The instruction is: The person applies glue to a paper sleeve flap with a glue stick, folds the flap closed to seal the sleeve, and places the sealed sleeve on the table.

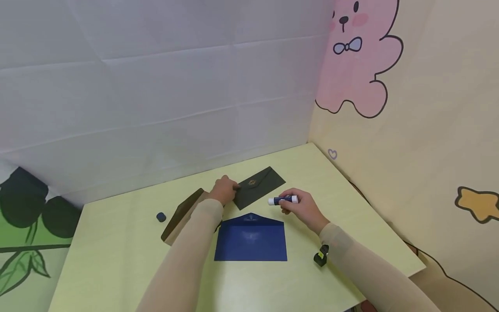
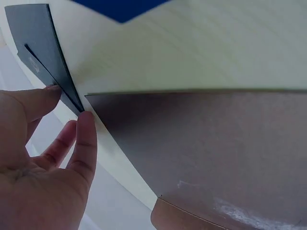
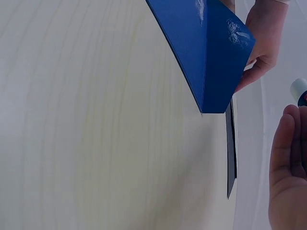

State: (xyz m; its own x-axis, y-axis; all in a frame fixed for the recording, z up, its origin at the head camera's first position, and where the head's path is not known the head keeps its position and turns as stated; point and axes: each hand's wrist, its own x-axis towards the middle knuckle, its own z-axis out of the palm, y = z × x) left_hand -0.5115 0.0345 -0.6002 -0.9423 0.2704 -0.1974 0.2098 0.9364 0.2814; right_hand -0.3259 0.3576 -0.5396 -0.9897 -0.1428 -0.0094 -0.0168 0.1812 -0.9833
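Note:
My left hand (image 1: 224, 190) pinches the near corner of a dark grey envelope (image 1: 259, 188) between thumb and finger (image 2: 86, 139). That envelope's flap is folded down and carries a small gold emblem. In my right hand (image 1: 304, 208) is a glue stick (image 1: 284, 199), uncapped, held level above the table. A blue envelope (image 1: 251, 243) lies in front of me with its flap raised and whitish smears (image 3: 236, 34) on it. Beneath my left forearm lies a brown envelope (image 1: 185, 214), partly hidden, with a whitish smear (image 2: 244, 211) near its fold.
A dark blue cap (image 1: 161, 216) stands on the table (image 1: 117, 260) at the left. Near my right sleeve is a small black object (image 1: 321, 255) with a yellow-green patch. A white sheet (image 1: 156, 108) hangs behind the table, and a cream printed one (image 1: 409, 151) at the right.

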